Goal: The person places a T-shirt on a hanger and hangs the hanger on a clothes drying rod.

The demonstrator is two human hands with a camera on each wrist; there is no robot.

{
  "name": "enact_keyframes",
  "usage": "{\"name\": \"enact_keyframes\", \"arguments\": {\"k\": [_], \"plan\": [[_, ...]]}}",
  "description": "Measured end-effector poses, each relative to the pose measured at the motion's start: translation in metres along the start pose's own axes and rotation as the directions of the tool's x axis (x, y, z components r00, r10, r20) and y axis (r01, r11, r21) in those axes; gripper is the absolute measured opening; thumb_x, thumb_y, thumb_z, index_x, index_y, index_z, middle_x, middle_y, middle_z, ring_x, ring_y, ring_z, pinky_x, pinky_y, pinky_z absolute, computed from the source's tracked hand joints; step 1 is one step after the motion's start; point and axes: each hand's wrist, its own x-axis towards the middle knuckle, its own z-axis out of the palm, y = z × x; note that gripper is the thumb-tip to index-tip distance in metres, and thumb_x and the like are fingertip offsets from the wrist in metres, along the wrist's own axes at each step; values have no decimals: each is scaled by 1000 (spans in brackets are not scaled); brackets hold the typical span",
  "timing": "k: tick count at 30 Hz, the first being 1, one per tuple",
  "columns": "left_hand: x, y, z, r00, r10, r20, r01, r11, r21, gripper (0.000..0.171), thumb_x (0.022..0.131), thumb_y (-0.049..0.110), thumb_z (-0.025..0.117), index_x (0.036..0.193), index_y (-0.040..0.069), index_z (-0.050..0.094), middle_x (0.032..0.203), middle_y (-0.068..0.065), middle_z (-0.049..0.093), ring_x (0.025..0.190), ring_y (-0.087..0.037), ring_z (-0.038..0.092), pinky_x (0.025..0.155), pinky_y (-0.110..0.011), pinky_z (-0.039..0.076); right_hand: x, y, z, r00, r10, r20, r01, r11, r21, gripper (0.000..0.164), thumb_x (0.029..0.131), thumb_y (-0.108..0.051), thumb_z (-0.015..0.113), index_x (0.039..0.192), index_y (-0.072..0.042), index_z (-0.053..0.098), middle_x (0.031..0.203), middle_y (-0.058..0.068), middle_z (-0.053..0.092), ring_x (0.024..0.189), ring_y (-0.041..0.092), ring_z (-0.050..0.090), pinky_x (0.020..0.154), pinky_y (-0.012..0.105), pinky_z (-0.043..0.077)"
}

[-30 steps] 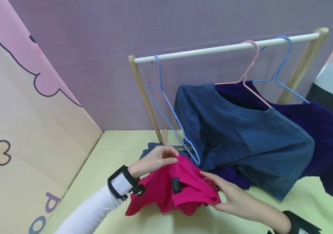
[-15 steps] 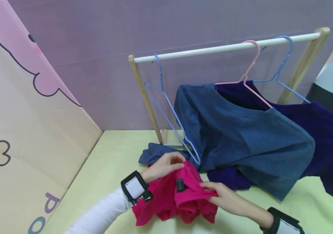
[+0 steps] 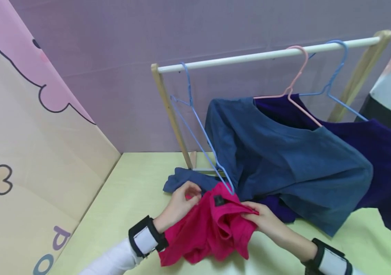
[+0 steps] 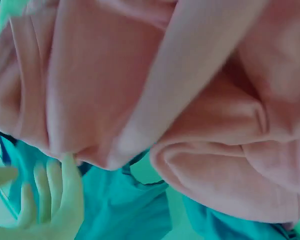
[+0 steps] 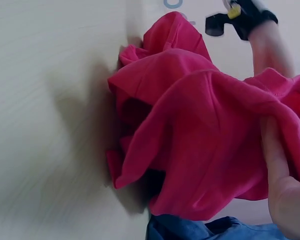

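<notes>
A bright pink-red garment with a black tag lies bunched in front of the rack. My right hand pinches its edge on the right, thumb below the cloth in the right wrist view. My left hand is at its left side, fingers loosely bent with a gap to the thumb. In the left wrist view those fingers look nearly straight, one tip by the cloth. A bare blue hanger hangs tilted from the rack, its lower end overlapping the garment's far edge; whether it is inside cannot be told.
The rack's white rail also carries a grey-blue shirt on a pink hanger and a purple shirt on a blue hanger. Grey-blue cloth lies at the rack's left foot. A printed panel stands left.
My left hand has let go of the garment's edge and drawn back left. The tag and far edge have moved up to the hanger's lower end. My right hand still pinches the cloth.
</notes>
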Motion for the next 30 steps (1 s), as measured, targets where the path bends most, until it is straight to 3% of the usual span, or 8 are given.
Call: {"name": "enact_keyframes", "arguments": {"k": [3, 7, 10, 12, 15, 19, 23, 30], "plan": [[-15, 5, 3, 991, -82, 109, 75, 995, 67, 12, 81, 13, 61, 87, 4, 55, 77, -2, 58, 70, -14, 56, 60, -21, 45, 1, 0, 0, 1000, -4, -24, 4, 999, 32, 43, 85, -7, 51, 122, 12, 40, 93, 5, 63, 71, 8, 58, 62, 28, 49], [-29, 9, 16, 935, -196, 296, 147, 973, 179, 30, 76, 37, 66, 85, 11, 53, 68, 5, 55, 60, -7, 53, 55, -21, 42, 2, -2, 3, 999, -4, -49, 7, 999, 54, 43, 85, -7, 51, 121, 13, 40, 91, 2, 63, 71, 8, 59, 62, 28, 49], [-32, 11, 29, 908, -234, 347, 180, 967, 181, 44, 74, 46, 66, 102, 14, 52, 79, 7, 58, 69, -5, 55, 61, -22, 43, 2, -3, 6, 999, -9, -45, 12, 998, 59, 44, 85, -9, 52, 122, 13, 40, 95, 4, 63, 73, 8, 59, 64, 29, 49], [-32, 12, 36, 911, -223, 347, 176, 971, 162, 51, 75, 47, 64, 115, 17, 49, 91, 8, 59, 79, -5, 55, 67, -23, 44, 1, -4, 8, 999, -12, -35, 14, 998, 56, 45, 85, -10, 53, 122, 12, 40, 98, 7, 63, 75, 9, 60, 65, 29, 49], [-31, 10, 43, 933, -178, 313, 140, 980, 140, 54, 78, 45, 62, 124, 21, 46, 104, 10, 57, 89, -3, 53, 74, -23, 42, 0, -5, 10, 1000, -22, -19, 23, 999, 37, 47, 84, -10, 56, 123, 12, 40, 104, 13, 61, 79, 10, 60, 66, 29, 50], [-30, 5, 46, 955, -167, 245, 128, 978, 166, 36, 78, 29, 65, 108, 11, 57, 80, 6, 60, 68, -2, 51, 61, -20, 41, -2, -6, 10, 999, -32, -18, 31, 999, -16, 52, 81, -11, 62, 123, 11, 42, 107, 16, 60, 82, 10, 60, 68, 28, 50], [-30, 2, 43, 966, -172, 194, 139, 975, 173, 13, 72, 11, 63, 84, 5, 59, 59, 7, 49, 52, -3, 41, 49, -18, 34, -4, -7, 5, 997, -6, -74, 4, 1000, -30, 47, 78, -11, 64, 116, 12, 49, 95, 9, 65, 77, 8, 60, 67, 27, 49], [-30, -2, 25, 985, -132, 112, 115, 982, 149, 10, 71, 0, 61, 75, 4, 53, 57, 4, 43, 52, -5, 41, 49, -18, 34, -10, -15, -20, 956, 91, -280, -103, 994, -30, 37, 80, -15, 62, 106, 10, 57, 78, 0, 65, 69, 9, 59, 65, 27, 48]]}}
